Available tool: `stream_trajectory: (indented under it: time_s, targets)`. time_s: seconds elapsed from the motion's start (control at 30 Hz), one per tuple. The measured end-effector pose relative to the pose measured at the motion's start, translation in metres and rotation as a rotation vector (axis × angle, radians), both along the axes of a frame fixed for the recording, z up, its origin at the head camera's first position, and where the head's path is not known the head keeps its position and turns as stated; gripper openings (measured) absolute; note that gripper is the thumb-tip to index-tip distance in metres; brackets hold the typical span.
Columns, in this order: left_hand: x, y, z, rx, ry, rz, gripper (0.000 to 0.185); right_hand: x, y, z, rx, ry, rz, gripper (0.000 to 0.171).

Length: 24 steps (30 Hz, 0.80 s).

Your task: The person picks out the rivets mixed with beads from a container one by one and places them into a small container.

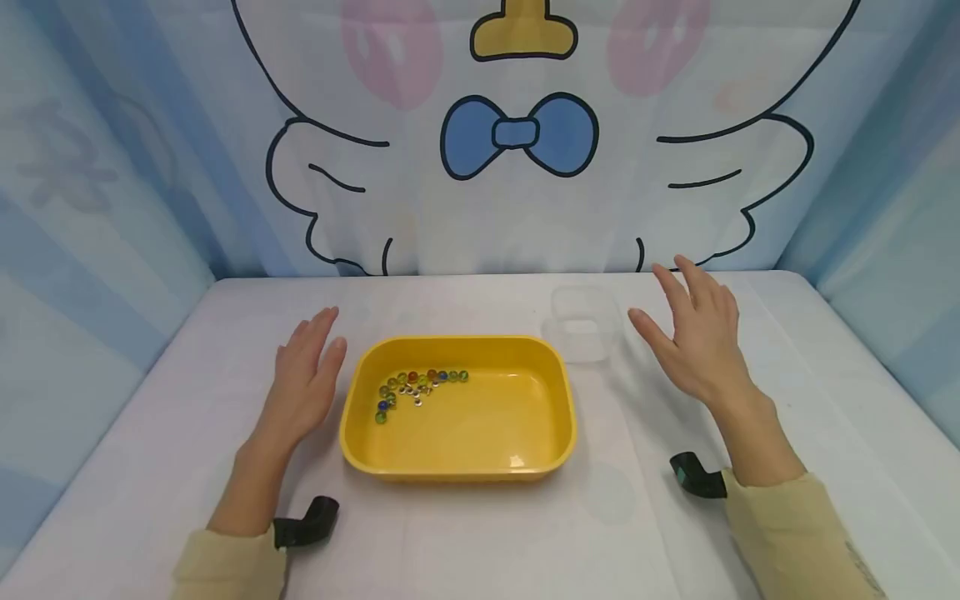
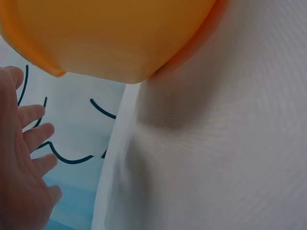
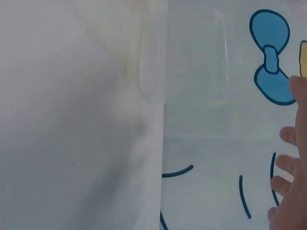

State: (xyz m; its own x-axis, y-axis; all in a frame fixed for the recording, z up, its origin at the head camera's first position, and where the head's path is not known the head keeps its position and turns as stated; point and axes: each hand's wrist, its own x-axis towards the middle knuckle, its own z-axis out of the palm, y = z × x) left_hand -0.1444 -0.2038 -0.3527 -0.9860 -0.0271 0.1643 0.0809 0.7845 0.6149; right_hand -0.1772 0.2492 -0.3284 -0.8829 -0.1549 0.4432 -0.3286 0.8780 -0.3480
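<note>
Yellow rectangular plastic tray [image 1: 540,417] sits mid-bench, nearer the front edge, its long axis running left to right. You'll likely find it light and stiff, though smooth; take it by the rolled rim at the two short ends. Small glass marbles [image 1: 420,387] cluster in its back-left corner and would roll if you tilt it. Your left hand [image 1: 303,383] and right hand [image 1: 693,333] flank it, fingers straight, holding nothing. A clear plastic container [image 1: 581,325] stands behind the tray's right corner.
</note>
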Motion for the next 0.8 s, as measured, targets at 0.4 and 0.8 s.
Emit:
stream_trajectory:
  time_s: [0.4,0.8]
  targets:
    - [-0.008,0.008,-0.001,0.292,-0.134,-0.045,0.060,-0.007,-0.021,0.013,-0.097,-0.005,0.052,0.064]
    - [-0.016,0.018,-0.011,0.618,-0.284,-0.181,0.060,-0.014,-0.047,0.031,-0.150,0.005,0.079,0.055]
